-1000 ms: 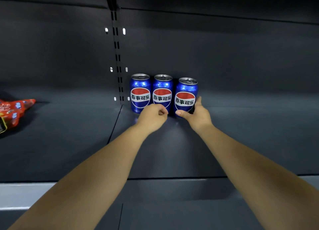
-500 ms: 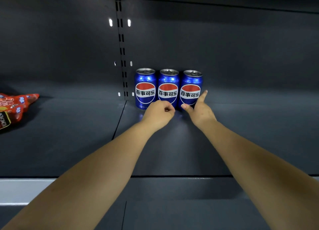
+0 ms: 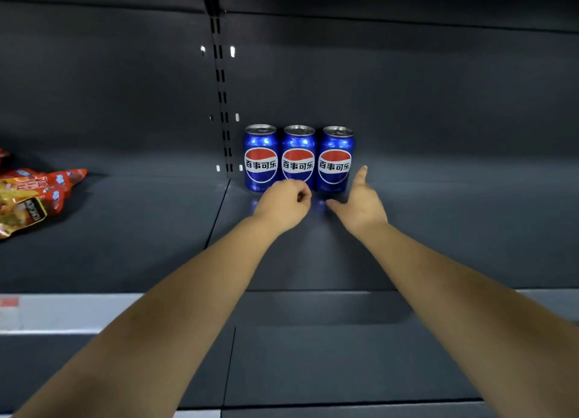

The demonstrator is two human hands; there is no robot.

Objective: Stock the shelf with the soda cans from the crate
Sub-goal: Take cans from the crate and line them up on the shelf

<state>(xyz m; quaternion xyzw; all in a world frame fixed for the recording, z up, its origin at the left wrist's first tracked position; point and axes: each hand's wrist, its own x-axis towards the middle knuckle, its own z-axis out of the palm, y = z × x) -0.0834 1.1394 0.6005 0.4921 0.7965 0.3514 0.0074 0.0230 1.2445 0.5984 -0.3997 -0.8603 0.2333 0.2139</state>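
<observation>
Closest in, two bare forearms, crossing the front edge of the dark shelf [image 3: 438, 229]. Farther along, left hand [image 3: 283, 203]: curls its fingers [image 3: 302, 192] into a fist, holds nothing, sits low in front of the gap between the left can [image 3: 260, 159] and the middle can [image 3: 298, 160], hiding part of their bases; cannot tell whether the knuckles touch metal. Beside it, right hand [image 3: 360, 204]: spread wide, gripping nothing, thumb stretched left just in front of the base of the right can [image 3: 335, 160], fingers [image 3: 362, 174] pointing up just beside that can's right flank, with a narrow dark gap between. Behind the hands, the three blue soda cans upright in a tight row, side by side, logos forward, close to the back panel, just right of the slotted upright [image 3: 221, 104]. Far off to the left, on the neighbouring shelf bay, red and yellow snack packets [image 3: 31, 198] lying flat.
</observation>
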